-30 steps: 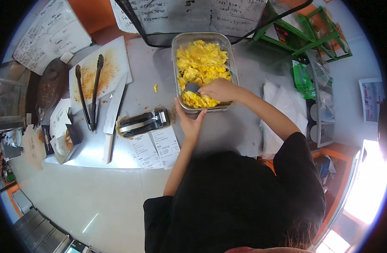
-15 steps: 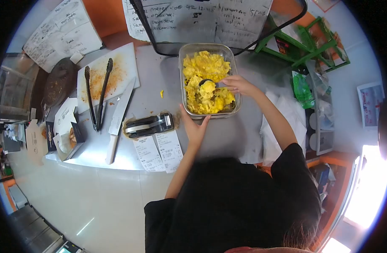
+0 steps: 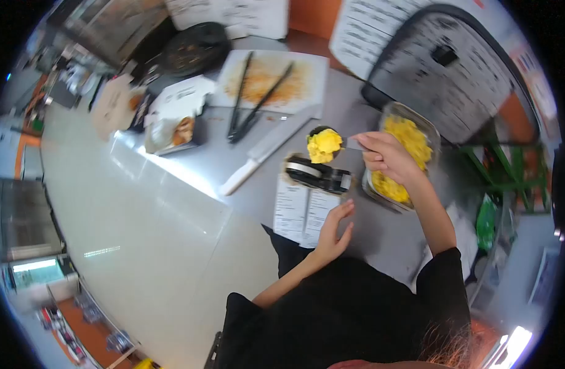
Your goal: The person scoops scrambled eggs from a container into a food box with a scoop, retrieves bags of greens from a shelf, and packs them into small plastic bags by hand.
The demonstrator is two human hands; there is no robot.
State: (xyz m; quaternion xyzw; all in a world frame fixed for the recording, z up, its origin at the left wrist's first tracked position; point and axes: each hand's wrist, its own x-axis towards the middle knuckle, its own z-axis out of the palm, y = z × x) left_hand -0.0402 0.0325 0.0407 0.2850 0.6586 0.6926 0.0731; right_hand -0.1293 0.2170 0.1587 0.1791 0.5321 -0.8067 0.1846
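Note:
My right hand (image 3: pixel 387 158) is closed around the handle of a dark round-bowled spoon (image 3: pixel 352 144). A heap of yellow scrambled egg (image 3: pixel 324 146) fills the spoon's bowl, which hangs above the black tape dispenser (image 3: pixel 313 174). Behind that hand stands a clear rectangular container (image 3: pixel 436 136) with more yellow egg (image 3: pixel 410 141) inside; my hand and forearm hide part of it. My left hand (image 3: pixel 334 235) holds nothing, its fingers apart, just beside two printed receipts (image 3: pixel 291 209) and below the dispenser.
Black tongs (image 3: pixel 261 101) lie on a stained white cutting board (image 3: pixel 316 77). A large white-handled knife (image 3: pixel 267 147) lies before it. Left of these is an open food box (image 3: pixel 172 138) holding food, near a dark round pan (image 3: pixel 193 49). A framed whiteboard (image 3: pixel 455 86) stands behind the container.
My right hand has lifted the spoonful of egg out of the container and carried it left. My left hand has let go of the container's side. The view has turned left.

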